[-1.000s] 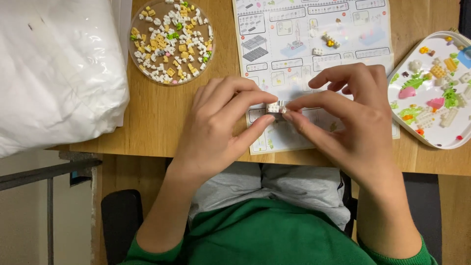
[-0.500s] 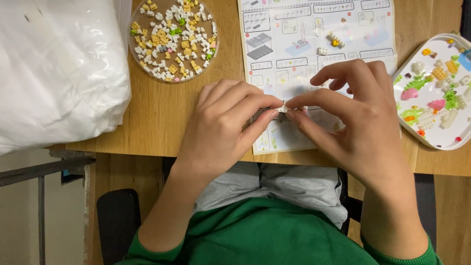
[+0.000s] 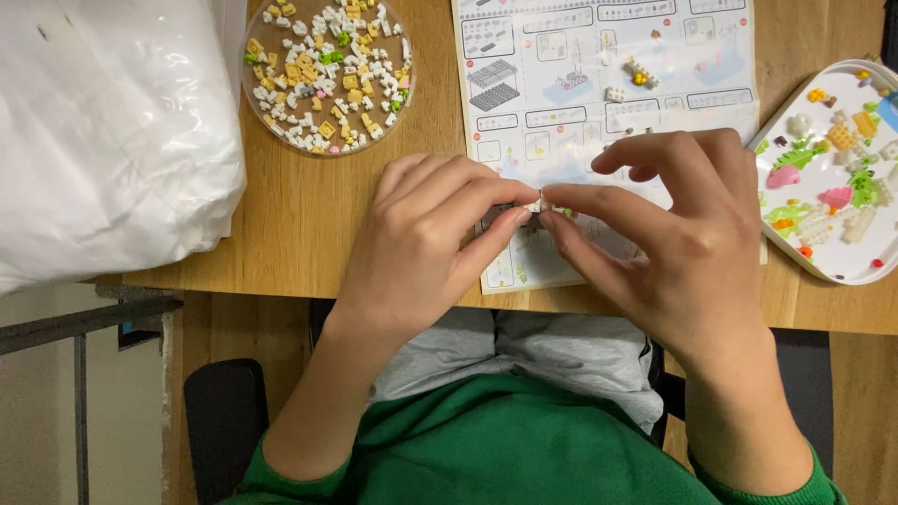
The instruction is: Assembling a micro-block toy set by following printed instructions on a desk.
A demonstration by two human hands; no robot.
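Both hands barely moved vs a sec ago: left hand (image 3: 426, 248) & right hand (image 3: 678, 257) fingers pinching tiny white brick piece (image 3: 535, 203) between them, over instruction sheet (image 3: 599, 93).

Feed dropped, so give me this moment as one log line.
left hand: pinching small white brick piece | right hand: pinching same piece | under the hands: instruction sheet | wooden table

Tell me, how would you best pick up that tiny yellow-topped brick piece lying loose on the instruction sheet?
Probably from straight above, pinching the two opposite short sides of the yellow-topped piece with fingertips. It lies flat on the instruction sheet with a small white brick apart from it to one side, so the top is open. Both the left hand and right hand are busy pinching a tiny white piece.
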